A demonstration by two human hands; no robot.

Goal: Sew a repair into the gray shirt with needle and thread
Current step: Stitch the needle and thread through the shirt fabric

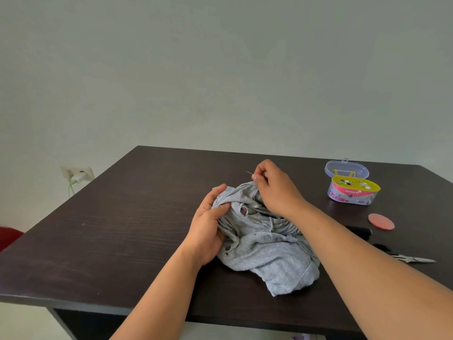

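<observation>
The gray shirt (267, 251) lies bunched on the dark table (122, 217), with a small hole showing near its upper middle. My left hand (208, 224) grips the shirt's left side, thumb over a fold. At the shirt's far edge my right hand (277, 190) pinches a thin needle (249, 173) between thumb and forefinger, its tip pointing up and left. A dark thread (305, 250) runs along the shirt's right side.
An open plastic sewing kit (353, 190) with a yellow tray stands at the back right. A pink round disc (381, 221), a black object (360, 231) and small pliers or snips (414, 260) lie to the right. A wall socket with a plug (77, 176) is at the left.
</observation>
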